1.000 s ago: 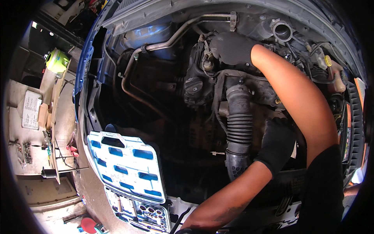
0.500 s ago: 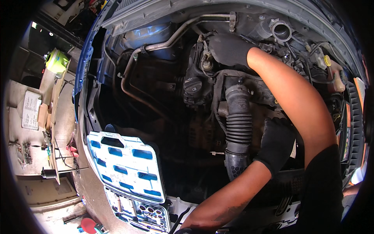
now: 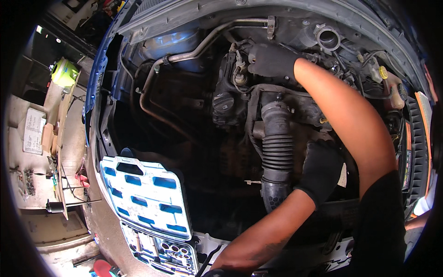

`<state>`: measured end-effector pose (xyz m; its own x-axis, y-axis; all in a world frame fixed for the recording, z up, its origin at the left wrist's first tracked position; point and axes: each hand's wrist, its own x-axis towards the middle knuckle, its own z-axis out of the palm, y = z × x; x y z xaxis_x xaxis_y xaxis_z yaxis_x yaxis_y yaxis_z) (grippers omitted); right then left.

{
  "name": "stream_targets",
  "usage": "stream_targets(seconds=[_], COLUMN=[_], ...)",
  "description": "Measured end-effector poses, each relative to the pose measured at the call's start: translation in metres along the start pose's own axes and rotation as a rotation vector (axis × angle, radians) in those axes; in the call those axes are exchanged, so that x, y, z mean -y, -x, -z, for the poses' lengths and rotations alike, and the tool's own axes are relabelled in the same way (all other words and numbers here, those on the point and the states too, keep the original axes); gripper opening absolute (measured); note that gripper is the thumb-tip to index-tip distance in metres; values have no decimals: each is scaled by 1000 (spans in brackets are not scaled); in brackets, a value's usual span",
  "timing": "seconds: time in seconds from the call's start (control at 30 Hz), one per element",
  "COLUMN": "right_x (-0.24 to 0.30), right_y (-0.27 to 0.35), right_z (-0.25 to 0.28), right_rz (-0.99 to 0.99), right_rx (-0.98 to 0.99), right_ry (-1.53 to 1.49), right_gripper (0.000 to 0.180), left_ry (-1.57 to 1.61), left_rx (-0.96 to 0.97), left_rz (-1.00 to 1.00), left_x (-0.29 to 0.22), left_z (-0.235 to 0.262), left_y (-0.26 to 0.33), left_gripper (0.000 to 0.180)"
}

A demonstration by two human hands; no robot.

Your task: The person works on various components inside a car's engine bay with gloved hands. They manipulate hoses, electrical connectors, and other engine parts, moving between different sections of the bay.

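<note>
My left hand [image 3: 324,168], in a black glove, has its fingers curled beside the ribbed black intake hose [image 3: 278,154], low on the engine's front. Whatever those fingers close around is hidden. Farther away, my right hand [image 3: 273,62], also gloved in black, is bent into a closed shape over the top of the engine. Its fingertips point left, close to a small metal fitting [image 3: 240,78], and anything within its grip is out of sight. To the left of the hose sits the engine's black oil filler cap [image 3: 224,102].
An opened blue socket case [image 3: 140,201] rests on the front edge of the engine bay, with sockets [image 3: 173,249] in its lower half. A metal pipe [image 3: 198,51] runs along the far left. An open round duct [image 3: 328,39] and a yellow-capped reservoir [image 3: 392,85] lie far right.
The whole view has shifted slightly, moving the scene a little left. The right hand's fingers look slightly more bunched; the left hand stays beside the hose.
</note>
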<state>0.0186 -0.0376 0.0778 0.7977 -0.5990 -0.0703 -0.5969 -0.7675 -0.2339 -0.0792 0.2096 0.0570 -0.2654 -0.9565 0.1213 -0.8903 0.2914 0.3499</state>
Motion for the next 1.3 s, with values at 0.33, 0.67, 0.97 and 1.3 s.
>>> stream_targets(seconds=[0.33, 0.67, 0.97, 1.3], right_x=[5, 31, 118, 210], right_y=[11, 309, 673, 626], right_z=[0, 136, 53, -37], right_rz=[-219, -115, -334, -603], right_rx=[-699, -876, -416, -262], right_ry=[-417, -377, -188, -2125], right_gripper=[38, 29, 31, 21], left_ry=[32, 16, 433, 454], left_rx=[30, -30, -263, -493], left_rz=[-46, -204, -17, 651], left_x=[13, 17, -29, -115], left_z=[10, 13, 84, 153], left_y=[-3, 1, 134, 375], left_gripper=[17, 35, 22, 12])
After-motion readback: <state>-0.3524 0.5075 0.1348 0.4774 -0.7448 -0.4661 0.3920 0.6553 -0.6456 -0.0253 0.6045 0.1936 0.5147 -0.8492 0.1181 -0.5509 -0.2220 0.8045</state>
